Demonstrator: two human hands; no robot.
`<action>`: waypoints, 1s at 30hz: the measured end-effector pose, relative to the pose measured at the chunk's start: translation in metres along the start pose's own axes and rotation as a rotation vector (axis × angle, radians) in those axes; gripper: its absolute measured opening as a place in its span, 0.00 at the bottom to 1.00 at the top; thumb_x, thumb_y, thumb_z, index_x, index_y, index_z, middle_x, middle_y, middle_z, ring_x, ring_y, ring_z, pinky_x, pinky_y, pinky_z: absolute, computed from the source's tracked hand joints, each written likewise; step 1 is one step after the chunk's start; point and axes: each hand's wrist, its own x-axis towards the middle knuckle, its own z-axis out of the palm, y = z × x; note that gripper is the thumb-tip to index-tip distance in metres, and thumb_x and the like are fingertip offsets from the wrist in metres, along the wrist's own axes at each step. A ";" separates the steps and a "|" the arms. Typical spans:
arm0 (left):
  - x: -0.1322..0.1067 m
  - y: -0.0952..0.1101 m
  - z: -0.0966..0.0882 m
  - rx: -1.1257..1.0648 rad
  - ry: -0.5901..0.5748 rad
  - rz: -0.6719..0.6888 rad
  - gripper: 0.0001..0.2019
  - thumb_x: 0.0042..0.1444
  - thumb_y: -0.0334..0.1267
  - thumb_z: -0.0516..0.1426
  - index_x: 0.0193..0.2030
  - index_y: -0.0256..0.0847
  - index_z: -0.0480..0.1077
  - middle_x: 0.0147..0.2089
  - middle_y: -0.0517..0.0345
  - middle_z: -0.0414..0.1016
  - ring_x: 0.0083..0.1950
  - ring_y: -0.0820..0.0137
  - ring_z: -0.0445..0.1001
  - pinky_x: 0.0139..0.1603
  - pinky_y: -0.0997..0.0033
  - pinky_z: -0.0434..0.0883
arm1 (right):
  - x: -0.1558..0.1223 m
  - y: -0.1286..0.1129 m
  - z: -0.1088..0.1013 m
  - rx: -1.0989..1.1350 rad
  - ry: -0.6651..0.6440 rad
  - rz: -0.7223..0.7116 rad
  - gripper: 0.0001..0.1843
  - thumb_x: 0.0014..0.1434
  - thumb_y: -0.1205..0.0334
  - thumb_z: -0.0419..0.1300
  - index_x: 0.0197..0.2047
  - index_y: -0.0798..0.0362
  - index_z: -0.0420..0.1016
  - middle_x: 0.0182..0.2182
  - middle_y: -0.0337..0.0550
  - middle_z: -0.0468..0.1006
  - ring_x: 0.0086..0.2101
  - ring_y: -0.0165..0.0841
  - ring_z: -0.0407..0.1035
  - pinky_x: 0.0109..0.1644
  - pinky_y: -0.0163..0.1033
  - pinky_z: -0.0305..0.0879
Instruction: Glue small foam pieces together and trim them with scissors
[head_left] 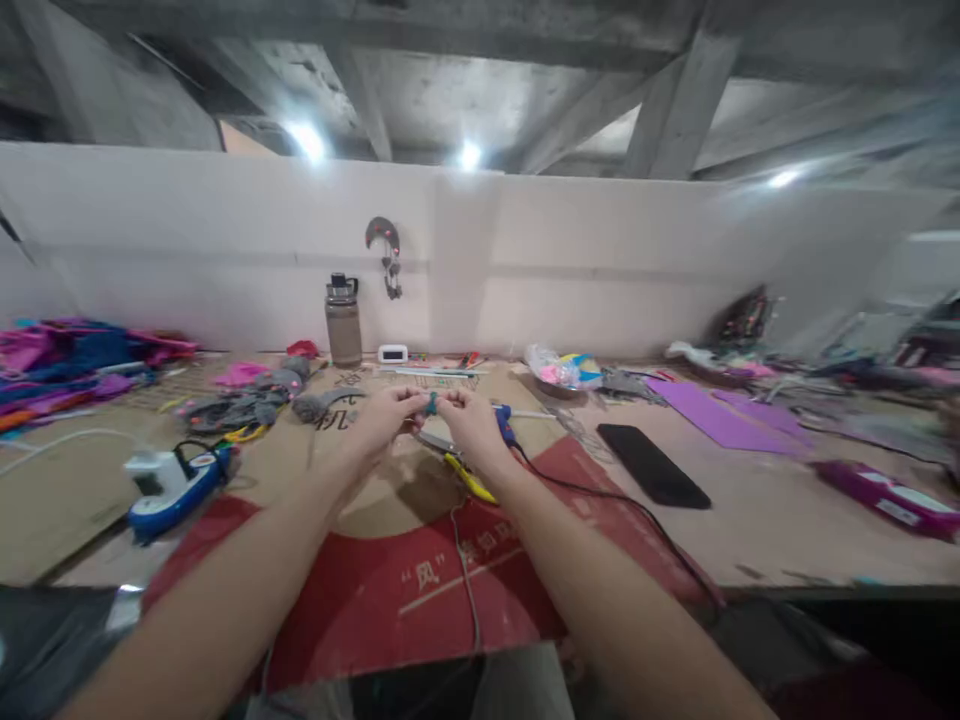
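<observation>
My left hand and my right hand meet above the middle of the cardboard sheet. Between their fingertips is a small teal piece, too small and blurred to name; both hands pinch it. Under my hands lies a pair of scissors. A yellow-handled tool rests below my right hand, partly hidden by the wrist. Just right of that hand is a blue glue gun with a black cord. Grey felt pieces lie to the left of my left hand.
A blue power strip with a white plug sits at left. Behind stand a water bottle and a small white clock. On the right lie a black phone, purple sheets and a magenta pouch. Colourful fabric is heaped far left.
</observation>
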 end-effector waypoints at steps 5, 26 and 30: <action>-0.003 0.007 -0.001 -0.073 -0.102 -0.041 0.15 0.43 0.43 0.63 0.34 0.34 0.71 0.25 0.59 0.70 0.25 0.78 0.68 0.28 0.77 0.65 | 0.002 0.004 -0.007 0.099 -0.038 0.126 0.10 0.45 0.56 0.55 0.27 0.54 0.65 0.13 0.26 0.55 0.14 0.21 0.46 0.20 0.30 0.44; 0.007 -0.008 -0.013 0.012 0.024 0.005 0.16 0.43 0.46 0.61 0.35 0.36 0.71 0.34 0.53 0.73 0.31 0.75 0.70 0.28 0.76 0.65 | 0.009 0.016 -0.012 0.262 -0.113 0.291 0.10 0.46 0.58 0.59 0.25 0.53 0.60 0.11 0.24 0.50 0.12 0.19 0.41 0.15 0.29 0.36; 0.014 -0.013 -0.025 0.141 0.192 -0.005 0.08 0.43 0.40 0.54 0.25 0.36 0.66 0.24 0.60 0.68 0.21 0.78 0.63 0.22 0.77 0.58 | 0.011 0.021 -0.014 0.259 -0.094 0.300 0.10 0.47 0.59 0.59 0.25 0.53 0.60 0.11 0.24 0.50 0.12 0.18 0.40 0.15 0.28 0.36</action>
